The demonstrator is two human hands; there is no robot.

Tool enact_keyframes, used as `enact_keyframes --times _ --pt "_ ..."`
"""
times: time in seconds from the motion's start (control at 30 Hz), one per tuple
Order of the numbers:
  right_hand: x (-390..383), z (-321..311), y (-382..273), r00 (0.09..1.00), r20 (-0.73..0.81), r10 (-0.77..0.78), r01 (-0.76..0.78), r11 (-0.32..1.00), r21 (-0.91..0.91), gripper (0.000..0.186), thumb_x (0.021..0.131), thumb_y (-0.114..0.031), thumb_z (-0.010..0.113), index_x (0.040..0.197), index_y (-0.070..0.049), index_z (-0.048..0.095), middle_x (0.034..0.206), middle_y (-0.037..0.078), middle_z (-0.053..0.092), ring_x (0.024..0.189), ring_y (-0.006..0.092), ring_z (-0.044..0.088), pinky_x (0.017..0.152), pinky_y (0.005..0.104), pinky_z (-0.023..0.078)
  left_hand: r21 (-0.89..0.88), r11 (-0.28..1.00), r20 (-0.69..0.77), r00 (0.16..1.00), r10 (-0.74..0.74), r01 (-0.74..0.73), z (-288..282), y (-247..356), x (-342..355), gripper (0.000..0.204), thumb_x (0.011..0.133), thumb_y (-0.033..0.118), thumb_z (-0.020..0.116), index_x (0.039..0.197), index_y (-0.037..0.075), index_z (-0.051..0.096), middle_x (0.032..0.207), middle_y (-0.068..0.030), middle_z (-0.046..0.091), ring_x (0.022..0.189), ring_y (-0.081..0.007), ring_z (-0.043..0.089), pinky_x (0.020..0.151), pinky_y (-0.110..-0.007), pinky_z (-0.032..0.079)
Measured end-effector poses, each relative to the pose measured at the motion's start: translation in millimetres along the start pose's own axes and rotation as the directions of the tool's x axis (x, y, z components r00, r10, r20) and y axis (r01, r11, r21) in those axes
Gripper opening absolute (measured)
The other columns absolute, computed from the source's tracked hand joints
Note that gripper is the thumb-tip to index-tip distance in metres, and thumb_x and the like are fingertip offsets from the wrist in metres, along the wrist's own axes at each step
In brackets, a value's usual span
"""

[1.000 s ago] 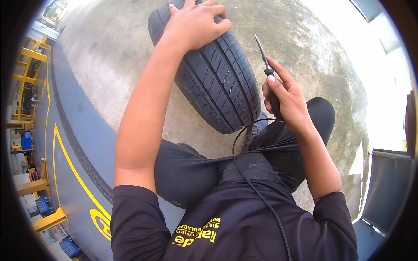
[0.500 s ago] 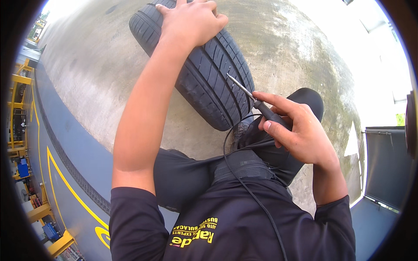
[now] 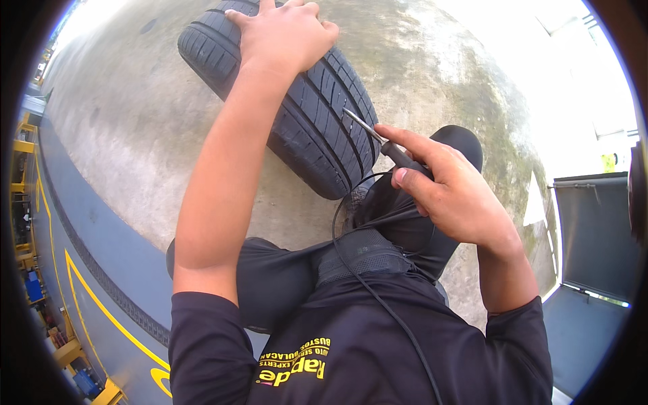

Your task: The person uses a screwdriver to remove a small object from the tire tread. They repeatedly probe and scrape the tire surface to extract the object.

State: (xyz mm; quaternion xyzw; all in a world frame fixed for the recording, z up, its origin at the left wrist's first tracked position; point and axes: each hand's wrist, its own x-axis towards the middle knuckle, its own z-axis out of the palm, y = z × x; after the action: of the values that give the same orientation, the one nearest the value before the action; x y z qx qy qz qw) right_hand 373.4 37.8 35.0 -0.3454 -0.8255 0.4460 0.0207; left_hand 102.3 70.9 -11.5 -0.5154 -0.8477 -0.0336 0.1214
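A black tire (image 3: 317, 115) stands on its tread in front of me, tilted from upper left to lower right. Over its far part lies my left hand (image 3: 283, 34), thumb out to the side and fingers bent across the tread, holding the tire. In my right hand (image 3: 449, 185) is a screwdriver (image 3: 398, 155) with a black handle and a bare metal shaft. The index finger stretches along the shaft, while the thumb presses the handle. The shaft's tip meets the tread near a groove; whether it sinks in cannot be seen.
Worn concrete floor (image 3: 135, 135) surrounds the tire. My bent knees (image 3: 270, 277) flank its near end. A thin black cable (image 3: 358, 277) runs down my shirt. To the left are a grey-blue strip with yellow lines (image 3: 115, 310) and yellow racks; a dark panel (image 3: 594, 236) stands right.
The tire, both hands and the screwdriver sit slightly farther left in the picture. The tip remains at the tread, and both hands keep their hold.
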Motion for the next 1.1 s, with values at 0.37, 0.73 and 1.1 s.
enact_keyframes --times 0.37,0.73,1.1 --pt "59.3 93.3 19.3 0.906 -0.380 -0.188 0.262 0.953 0.153 0.057 0.104 -0.008 0.050 0.159 0.003 0.037 0.143 0.035 0.055 0.137 0.0477 0.052 0.117 0.0483 0.039 0.012 0.987 0.035 0.986 -0.163 0.163 0.2 -27.5 28.5 0.059 0.103 0.041 0.036 0.150 0.014 0.058 0.157 -0.0007 0.054 0.152 -0.0359 0.037 0.116 -0.083 0.021" --pt "83.1 -32.8 18.8 0.992 0.128 -0.005 -0.051 0.903 0.427 0.060 0.097 -0.008 0.059 0.156 -0.005 0.050 0.077 0.002 0.060 0.053 0.0080 0.052 0.045 0.0275 0.041 -0.021 0.978 0.064 0.976 -0.207 0.209 -6.5 -27.4 14.8 0.056 0.104 0.034 0.033 0.148 0.011 0.059 0.157 -0.0023 0.053 0.148 -0.0351 0.043 0.114 -0.087 0.018" --pt "115.4 59.0 71.8 0.924 -0.382 0.000 0.290 0.651 0.702 0.058 0.100 -0.005 0.059 0.156 0.000 0.043 0.091 0.005 0.060 0.056 0.0090 0.055 0.045 0.0257 0.043 -0.039 0.978 0.058 0.978 -0.200 0.203 -14.9 -32.7 -3.2 0.049 0.102 0.033 0.036 0.138 0.013 0.062 0.152 -0.0050 0.056 0.148 -0.0345 0.043 0.115 -0.086 0.019"
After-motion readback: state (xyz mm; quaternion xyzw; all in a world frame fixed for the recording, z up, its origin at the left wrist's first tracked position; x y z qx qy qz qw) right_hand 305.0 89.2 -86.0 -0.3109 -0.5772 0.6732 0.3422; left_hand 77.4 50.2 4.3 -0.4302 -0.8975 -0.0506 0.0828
